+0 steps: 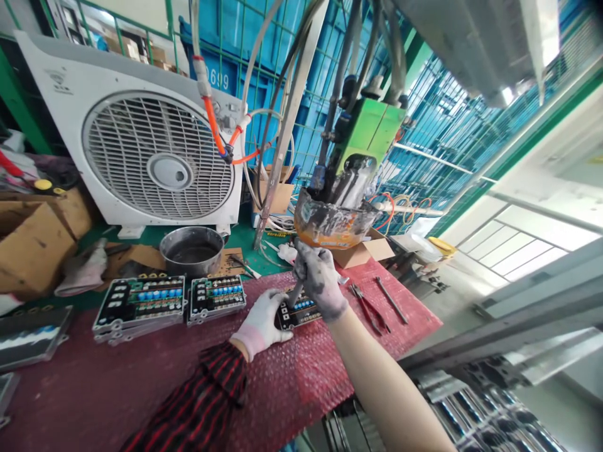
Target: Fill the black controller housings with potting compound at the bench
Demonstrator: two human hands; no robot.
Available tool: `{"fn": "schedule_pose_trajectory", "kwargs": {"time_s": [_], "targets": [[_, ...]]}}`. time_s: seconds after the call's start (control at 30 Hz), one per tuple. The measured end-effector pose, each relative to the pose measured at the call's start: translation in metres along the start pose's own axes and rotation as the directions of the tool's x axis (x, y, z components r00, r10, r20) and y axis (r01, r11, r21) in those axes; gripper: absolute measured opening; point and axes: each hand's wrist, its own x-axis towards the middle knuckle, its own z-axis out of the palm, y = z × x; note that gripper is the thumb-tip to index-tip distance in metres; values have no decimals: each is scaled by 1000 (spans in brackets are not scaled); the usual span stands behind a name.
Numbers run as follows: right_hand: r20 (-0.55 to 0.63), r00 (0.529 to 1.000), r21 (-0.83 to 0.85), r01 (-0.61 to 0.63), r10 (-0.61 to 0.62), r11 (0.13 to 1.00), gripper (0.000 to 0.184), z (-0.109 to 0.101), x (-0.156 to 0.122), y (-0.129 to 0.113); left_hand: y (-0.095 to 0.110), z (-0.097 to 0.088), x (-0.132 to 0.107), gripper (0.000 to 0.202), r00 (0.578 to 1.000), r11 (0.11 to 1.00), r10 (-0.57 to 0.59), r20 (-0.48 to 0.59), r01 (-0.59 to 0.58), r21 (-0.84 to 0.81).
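Note:
My left hand (264, 320), in a white glove with a pink cuff, grips the left end of a circuit board module (301, 312). Its thumb lies at the near edge and its fingers at the far side. The module rests on the red bubble-wrap mat and shows blue components in a row. Above it my right hand (321, 279), in a smudged grey glove, is closed around a grey stick-like tool (295, 294) whose lower end points down at the module's left part. The tool's exact kind is unclear. Part of the module is hidden behind my right hand.
Two similar modules (217, 298) (141, 304) stand to the left. Behind them are a black-stained bowl (191, 248) and a box fan (155, 144). A green dispensing machine (370, 129) with a coated basin (334, 223) hangs close above my right hand. Red-handled pliers (370, 311) and a metal rod (391, 300) lie right.

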Motion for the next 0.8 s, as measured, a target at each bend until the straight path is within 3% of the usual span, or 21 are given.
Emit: {"fn": "schedule_pose_trajectory", "kwargs": {"time_s": [0.2,0.33,0.53,0.8], "targets": [[118,993,11,-14,13,1000,53,-3,-3,-5,-2,1,1,81,1000,1000,-1,-1,1,-23],[68,998,6,6,-7,1000,55,-3,-1,-2,-1,1,1,80,1000,1000,3,1,-3,-22],[72,996,3,51,-52,999,55,-3,0,2,1,0,1,43,1000,1000,-23,1,23,-12],[83,994,-57,77,-72,995,55,-3,-2,-1,2,-4,2,38,997,998,-71,-21,71,0]]}}
